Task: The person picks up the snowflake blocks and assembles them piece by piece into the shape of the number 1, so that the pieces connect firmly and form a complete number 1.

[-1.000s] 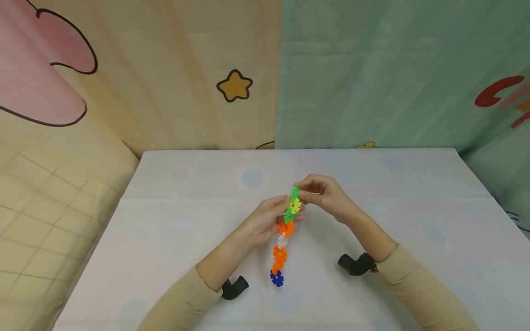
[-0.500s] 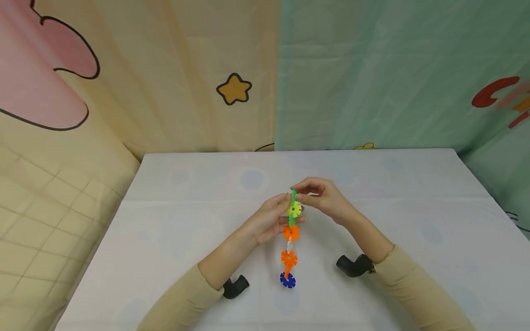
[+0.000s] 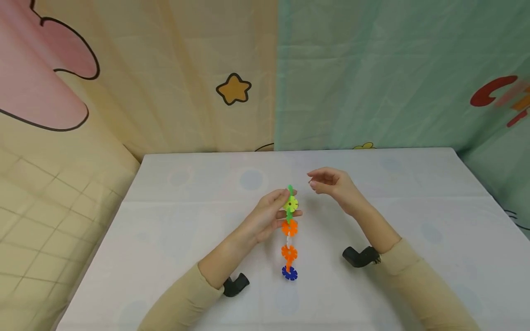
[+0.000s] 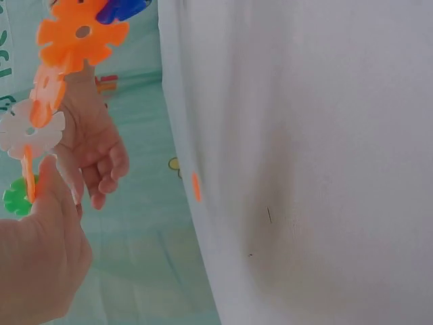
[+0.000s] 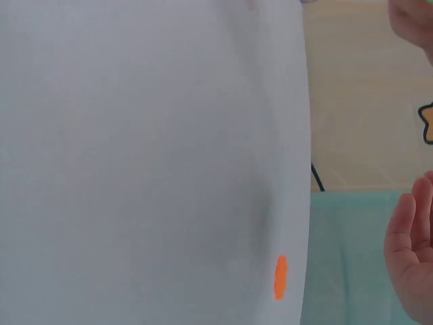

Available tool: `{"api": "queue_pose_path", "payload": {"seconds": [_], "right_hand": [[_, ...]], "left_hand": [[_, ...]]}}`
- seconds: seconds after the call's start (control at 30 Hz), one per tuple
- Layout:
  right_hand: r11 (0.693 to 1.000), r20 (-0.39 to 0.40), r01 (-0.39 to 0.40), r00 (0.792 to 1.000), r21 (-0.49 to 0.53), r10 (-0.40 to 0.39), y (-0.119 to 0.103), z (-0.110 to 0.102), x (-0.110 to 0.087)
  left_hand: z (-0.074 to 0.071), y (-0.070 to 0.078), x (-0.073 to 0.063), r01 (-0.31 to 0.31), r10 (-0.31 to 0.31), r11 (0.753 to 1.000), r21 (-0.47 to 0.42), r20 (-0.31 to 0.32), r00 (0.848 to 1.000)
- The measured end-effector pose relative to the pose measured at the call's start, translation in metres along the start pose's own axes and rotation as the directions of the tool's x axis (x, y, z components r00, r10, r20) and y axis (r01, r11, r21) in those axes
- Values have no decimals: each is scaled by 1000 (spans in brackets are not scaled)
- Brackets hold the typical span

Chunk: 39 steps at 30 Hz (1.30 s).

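My left hand (image 3: 267,216) pinches a chain of plastic snowflake discs (image 3: 289,228) near its upper end. From the top, the chain runs green, yellow, green, orange, white, orange, orange and a dark blue disc (image 3: 290,273) at its lower end. In the left wrist view, the white disc (image 4: 30,128) and a green disc (image 4: 17,196) show by the left fingers, which cover the rest of the upper end. My right hand (image 3: 336,187) is apart from the chain, up and to its right, with fingers loosely bent and nothing seen in them.
A white cloth covers the table (image 3: 186,230). A loose orange piece (image 5: 281,277) lies on it near an edge in the right wrist view; the head view does not show it. Black wrist mounts (image 3: 361,257) hang by both sleeves. Printed curtains (image 3: 360,78) stand behind the table.
My right hand has let go of the green disc at the top of the chain and moved away up and right. The chain has turned to hang straight, still in my left hand.
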State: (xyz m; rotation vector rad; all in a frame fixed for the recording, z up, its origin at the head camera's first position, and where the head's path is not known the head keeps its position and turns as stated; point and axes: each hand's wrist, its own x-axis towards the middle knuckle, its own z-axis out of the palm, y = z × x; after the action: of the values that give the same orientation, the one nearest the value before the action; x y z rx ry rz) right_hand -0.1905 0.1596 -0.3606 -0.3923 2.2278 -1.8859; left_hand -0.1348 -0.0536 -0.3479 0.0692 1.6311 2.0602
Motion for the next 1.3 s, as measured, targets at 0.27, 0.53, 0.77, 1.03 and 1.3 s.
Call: {"api": "queue_pose_path", "payload": {"seconds": [0.27,0.53,0.77,1.03,1.3], "right_hand": [[986,-74,-141,988,-87,135,12,-26,14],[919,-144,-339,938,-202,315,31,-30,34],[893,-184,-378,922,-244,340,42,-29,41],[820,-231,-380,923,-428,307,45,-26,48],[752,-199,-346,938,-561,283,41,-23,53]], "left_hand": [[1,5,0,-12,12,1000,4,-64,998],[-2,4,-3,-31,31,1000,7,-67,997],[-6,3,-4,-59,59,998,-1,-34,998],[-4,4,-2,-40,39,999,-15,-41,998],[-5,4,0,-33,32,999,-21,-46,998]]}}
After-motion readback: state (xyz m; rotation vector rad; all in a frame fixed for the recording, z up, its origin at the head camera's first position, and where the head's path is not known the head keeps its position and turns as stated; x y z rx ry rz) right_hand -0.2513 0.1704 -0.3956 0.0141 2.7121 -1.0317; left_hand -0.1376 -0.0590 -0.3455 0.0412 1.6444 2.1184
